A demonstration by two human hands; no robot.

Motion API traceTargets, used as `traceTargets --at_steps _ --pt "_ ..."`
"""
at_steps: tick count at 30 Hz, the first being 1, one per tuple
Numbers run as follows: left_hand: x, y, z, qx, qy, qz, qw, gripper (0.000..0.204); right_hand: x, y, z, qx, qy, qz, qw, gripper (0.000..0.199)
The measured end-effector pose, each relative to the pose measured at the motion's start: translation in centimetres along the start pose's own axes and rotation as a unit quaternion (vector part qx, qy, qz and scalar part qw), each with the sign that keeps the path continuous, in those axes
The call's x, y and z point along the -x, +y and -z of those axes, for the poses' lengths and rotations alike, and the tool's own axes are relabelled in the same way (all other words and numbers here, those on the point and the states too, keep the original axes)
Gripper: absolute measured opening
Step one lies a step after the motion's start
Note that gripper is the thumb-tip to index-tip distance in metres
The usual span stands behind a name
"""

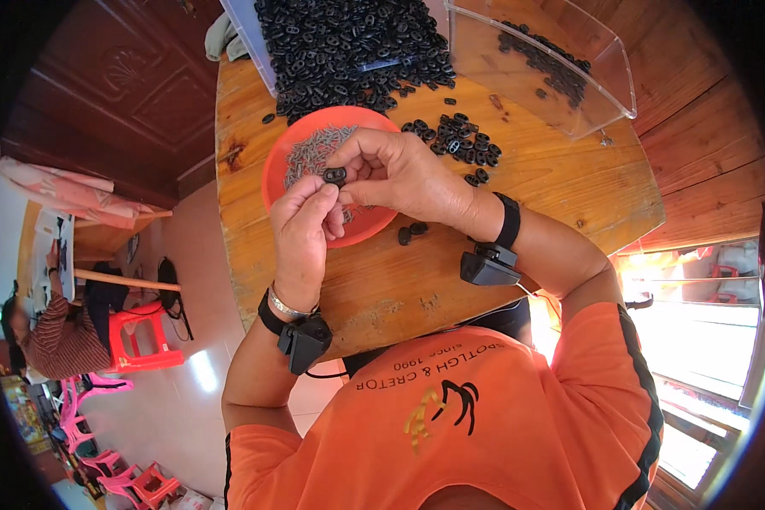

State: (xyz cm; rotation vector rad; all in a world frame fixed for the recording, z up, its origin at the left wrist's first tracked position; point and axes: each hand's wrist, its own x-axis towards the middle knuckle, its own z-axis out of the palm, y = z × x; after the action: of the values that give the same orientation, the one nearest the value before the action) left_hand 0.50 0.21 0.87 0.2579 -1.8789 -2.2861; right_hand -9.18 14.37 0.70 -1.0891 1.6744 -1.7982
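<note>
Above the red bowl (271,167), a small black oval cord lock (335,176) sits between my two hands. The thumb and fingertips of my left hand (302,229) pinch it from below. My right hand (412,174) reaches in from the right, its bent fingers closed at the cord lock's upper and right edges. Whether those fingertips also hold some smaller part is hidden. Inside the bowl lie many thin grey metal pieces (308,158), like little springs or pins. A pair of similar black pieces (412,231) lies on the wooden table (382,297), just below my right hand.
A clear bin on its side spills a large heap of black pieces (348,51) behind the bowl. More black pieces (463,136) lie loose to its right. Another clear bin (535,76) stands at the back right. At far left, a person (64,336) sits by a red stool (144,337).
</note>
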Motion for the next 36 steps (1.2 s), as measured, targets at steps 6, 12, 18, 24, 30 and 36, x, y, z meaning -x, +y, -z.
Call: traceTargets --at_steps 6,12,18,24,30,36 --pt "-0.2 -0.4 0.3 -0.055 -0.032 -0.039 0.997 0.022 -0.1 -0.2 0.6 -0.057 -0.016 -0.005 0.998 0.024" --pt "-0.2 0.0 0.4 -0.08 -0.06 -0.084 0.991 0.024 -0.1 -1.1 1.0 -0.118 -0.053 -0.026 0.991 0.025" --pt "-0.4 -0.1 0.4 -0.067 -0.066 -0.076 0.993 0.024 -0.1 -0.8 0.8 -0.081 -0.04 -0.01 0.996 0.026" --pt "0.0 -0.2 0.2 -0.041 -0.036 -0.064 0.996 0.021 0.3 -1.6 0.3 0.004 -0.02 -0.004 1.0 0.026" --pt "0.2 -0.3 -0.3 -0.019 -0.028 -0.05 0.998 0.021 0.5 -1.7 0.1 0.19 -0.001 0.089 0.978 0.028" --pt "0.0 -0.5 0.0 -0.012 -0.025 -0.036 0.999 0.021 0.4 -0.9 0.0 0.325 0.032 0.234 0.916 0.028"
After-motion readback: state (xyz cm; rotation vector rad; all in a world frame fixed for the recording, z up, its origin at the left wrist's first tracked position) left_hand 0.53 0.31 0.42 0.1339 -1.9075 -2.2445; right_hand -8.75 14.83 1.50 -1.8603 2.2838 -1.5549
